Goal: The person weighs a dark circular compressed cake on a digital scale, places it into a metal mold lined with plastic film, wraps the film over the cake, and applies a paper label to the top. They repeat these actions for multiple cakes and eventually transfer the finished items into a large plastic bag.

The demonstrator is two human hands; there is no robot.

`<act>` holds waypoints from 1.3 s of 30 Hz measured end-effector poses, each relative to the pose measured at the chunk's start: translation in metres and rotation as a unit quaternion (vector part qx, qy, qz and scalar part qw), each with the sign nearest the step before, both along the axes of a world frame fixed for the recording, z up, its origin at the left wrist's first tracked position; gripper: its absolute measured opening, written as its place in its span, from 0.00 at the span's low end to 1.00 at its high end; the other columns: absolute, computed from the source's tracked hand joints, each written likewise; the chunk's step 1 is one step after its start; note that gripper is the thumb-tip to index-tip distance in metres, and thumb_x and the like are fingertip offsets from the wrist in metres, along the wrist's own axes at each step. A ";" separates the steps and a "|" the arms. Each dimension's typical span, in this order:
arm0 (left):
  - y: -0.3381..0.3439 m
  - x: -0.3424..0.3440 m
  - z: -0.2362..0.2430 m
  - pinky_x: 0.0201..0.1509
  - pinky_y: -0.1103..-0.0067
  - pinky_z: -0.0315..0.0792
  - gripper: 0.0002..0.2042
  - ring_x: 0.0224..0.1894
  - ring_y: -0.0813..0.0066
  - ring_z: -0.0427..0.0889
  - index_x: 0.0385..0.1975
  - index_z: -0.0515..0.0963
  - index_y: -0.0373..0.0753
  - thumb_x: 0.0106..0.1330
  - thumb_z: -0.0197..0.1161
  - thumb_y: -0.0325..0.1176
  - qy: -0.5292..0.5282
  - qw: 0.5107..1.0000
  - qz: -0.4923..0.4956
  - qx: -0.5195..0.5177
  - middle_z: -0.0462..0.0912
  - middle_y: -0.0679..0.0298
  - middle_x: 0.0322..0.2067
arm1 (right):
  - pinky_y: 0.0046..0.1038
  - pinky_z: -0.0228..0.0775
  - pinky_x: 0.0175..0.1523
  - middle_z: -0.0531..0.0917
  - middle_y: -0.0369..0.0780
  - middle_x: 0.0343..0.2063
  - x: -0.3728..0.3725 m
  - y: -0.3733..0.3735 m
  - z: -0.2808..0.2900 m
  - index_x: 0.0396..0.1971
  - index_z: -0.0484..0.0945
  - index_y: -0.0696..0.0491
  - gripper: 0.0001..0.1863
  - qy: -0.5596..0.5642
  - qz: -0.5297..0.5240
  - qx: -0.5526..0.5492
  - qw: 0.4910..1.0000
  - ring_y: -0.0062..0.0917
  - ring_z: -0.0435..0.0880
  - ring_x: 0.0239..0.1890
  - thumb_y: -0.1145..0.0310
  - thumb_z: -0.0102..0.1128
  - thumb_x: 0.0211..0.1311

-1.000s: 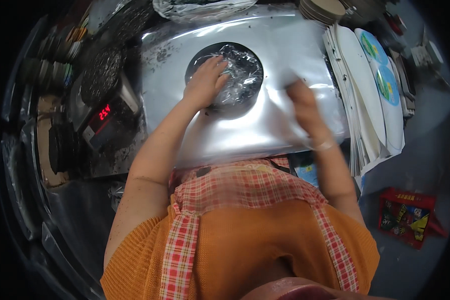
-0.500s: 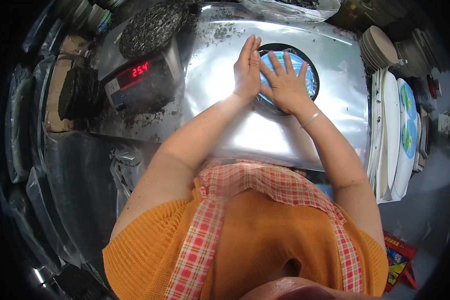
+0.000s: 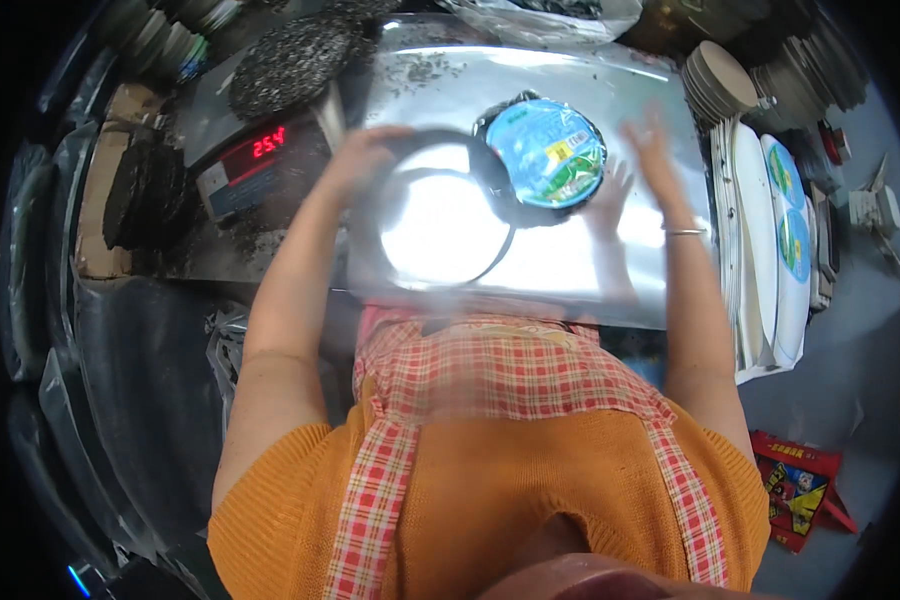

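Note:
My left hand (image 3: 370, 155) grips the edge of a dark round ring (image 3: 485, 168), tilted and blurred over the shiny metal tabletop (image 3: 570, 270). Just right of the ring lies a round, clear-wrapped packet (image 3: 545, 150) with a blue, green and yellow label; dark material shows round its edge. My right hand (image 3: 655, 165) is held off to the packet's right, apart from it, with its fingers stretched out and somewhat smeared. The metal mirrors this hand beside the packet.
A scale (image 3: 245, 165) with a lit red display stands at left, below a large dark flaky disc (image 3: 295, 65). Dark crumbs lie around. Round boards (image 3: 720, 80) and white labelled sheets (image 3: 760, 230) stand at right. A plastic bag (image 3: 560, 22) lies at the back.
Both hands have come off the packet and spread apart. The ring that was around it has been lifted away to the left by my left hand, uncovering the label.

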State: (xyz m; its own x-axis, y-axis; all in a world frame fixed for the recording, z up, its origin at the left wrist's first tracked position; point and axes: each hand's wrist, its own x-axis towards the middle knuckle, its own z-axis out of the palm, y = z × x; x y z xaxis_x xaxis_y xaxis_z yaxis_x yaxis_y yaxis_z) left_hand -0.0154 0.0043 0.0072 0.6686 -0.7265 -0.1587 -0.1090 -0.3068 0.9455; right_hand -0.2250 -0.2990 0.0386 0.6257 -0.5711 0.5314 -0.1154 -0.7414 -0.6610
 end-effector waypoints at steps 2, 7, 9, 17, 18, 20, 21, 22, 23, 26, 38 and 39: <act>-0.008 0.011 -0.013 0.50 0.81 0.68 0.23 0.44 0.74 0.76 0.46 0.75 0.36 0.47 0.49 0.17 -0.084 0.993 -0.076 0.043 0.78 0.62 0.42 | 0.33 0.51 0.63 0.61 0.51 0.59 0.000 0.001 -0.036 0.61 0.55 0.57 0.40 0.096 0.106 0.144 0.979 0.40 0.57 0.62 0.57 0.61 0.51; -0.042 -0.070 0.053 0.53 0.73 0.69 0.25 0.52 0.58 0.71 0.55 0.64 0.41 0.54 0.51 0.21 -0.280 0.956 -0.045 0.071 0.70 0.55 0.51 | 0.31 0.66 0.47 0.77 0.43 0.39 -0.026 0.011 0.098 0.43 0.74 0.59 0.19 -0.092 0.034 0.032 0.995 0.28 0.75 0.41 0.63 0.60 0.53; -0.045 -0.161 0.032 0.57 0.67 0.65 0.26 0.60 0.58 0.61 0.58 0.60 0.45 0.57 0.51 0.26 -0.334 0.922 -0.193 0.024 0.58 0.58 0.61 | 0.33 0.63 0.49 0.76 0.43 0.39 -0.028 0.018 0.093 0.44 0.72 0.57 0.20 -0.116 0.085 0.004 0.990 0.29 0.75 0.41 0.64 0.60 0.53; -0.046 -0.198 -0.066 0.54 0.66 0.64 0.15 0.53 0.58 0.68 0.45 0.71 0.47 0.58 0.48 0.36 -0.621 0.688 -0.359 -0.107 0.69 0.60 0.51 | 0.48 0.48 0.61 0.77 0.39 0.35 0.022 0.122 -0.044 0.32 0.76 0.49 0.12 0.159 0.341 -0.234 0.897 0.31 0.75 0.42 0.68 0.61 0.43; -0.047 -0.192 -0.069 0.52 0.69 0.66 0.13 0.52 0.58 0.69 0.41 0.72 0.45 0.58 0.49 0.36 -0.596 0.697 -0.383 -0.108 0.71 0.60 0.48 | 0.44 0.53 0.61 0.77 0.39 0.32 0.009 0.112 -0.032 0.32 0.76 0.49 0.11 0.151 0.329 -0.257 0.896 0.31 0.75 0.40 0.68 0.62 0.45; -0.047 -0.196 -0.034 0.47 0.72 0.69 0.09 0.49 0.61 0.72 0.32 0.73 0.40 0.56 0.51 0.36 -0.413 0.747 -0.514 0.085 0.75 0.60 0.41 | 0.38 0.63 0.56 0.78 0.39 0.30 -0.022 0.094 0.006 0.33 0.75 0.50 0.13 0.065 0.322 -0.241 0.913 0.30 0.77 0.36 0.69 0.65 0.44; -0.042 -0.203 -0.038 0.44 0.73 0.70 0.06 0.44 0.64 0.73 0.27 0.73 0.39 0.54 0.53 0.34 -0.519 0.766 -0.363 -0.104 0.75 0.61 0.34 | 0.37 0.67 0.53 0.79 0.39 0.30 -0.039 0.081 0.015 0.33 0.75 0.51 0.15 -0.015 0.330 -0.204 0.921 0.29 0.79 0.34 0.70 0.67 0.41; -0.038 -0.209 -0.040 0.44 0.72 0.69 0.06 0.41 0.65 0.73 0.26 0.74 0.39 0.53 0.54 0.33 -0.480 0.804 -0.350 -0.031 0.74 0.61 0.32 | 0.30 0.75 0.43 0.79 0.40 0.29 -0.066 0.083 0.038 0.35 0.75 0.54 0.15 0.001 0.324 0.040 0.945 0.27 0.80 0.29 0.72 0.65 0.44; -0.040 -0.214 -0.040 0.43 0.72 0.69 0.05 0.39 0.65 0.73 0.25 0.74 0.39 0.52 0.55 0.33 -0.438 0.832 -0.338 0.038 0.73 0.61 0.30 | 0.25 0.77 0.37 0.79 0.40 0.29 -0.087 0.067 0.045 0.38 0.74 0.56 0.17 -0.063 0.322 0.103 0.939 0.25 0.81 0.30 0.72 0.66 0.45; -0.044 -0.205 -0.003 0.42 0.70 0.69 0.05 0.38 0.64 0.73 0.28 0.75 0.39 0.55 0.56 0.31 -0.392 0.876 -0.279 0.020 0.74 0.61 0.30 | 0.17 0.60 0.20 0.72 0.31 0.16 -0.130 0.039 0.076 0.36 0.68 0.49 0.16 -0.245 0.354 0.450 0.783 0.13 0.68 0.13 0.55 0.60 0.55; -0.074 -0.113 0.061 0.33 0.75 0.70 0.09 0.29 0.71 0.78 0.24 0.78 0.42 0.60 0.52 0.37 -0.269 0.944 -0.120 -0.150 0.80 0.65 0.25 | 0.37 0.63 0.50 0.73 0.38 0.17 -0.072 0.059 0.016 0.21 0.73 0.52 0.13 0.195 0.378 -0.188 0.885 0.35 0.74 0.28 0.64 0.69 0.39; -0.062 -0.129 0.036 0.35 0.74 0.70 0.09 0.31 0.69 0.78 0.25 0.78 0.43 0.60 0.54 0.38 -0.374 0.908 -0.135 -0.129 0.79 0.65 0.26 | 0.38 0.58 0.58 0.77 0.42 0.30 -0.060 0.051 0.008 0.27 0.76 0.53 0.12 0.197 0.373 -0.209 0.882 0.37 0.75 0.40 0.64 0.65 0.44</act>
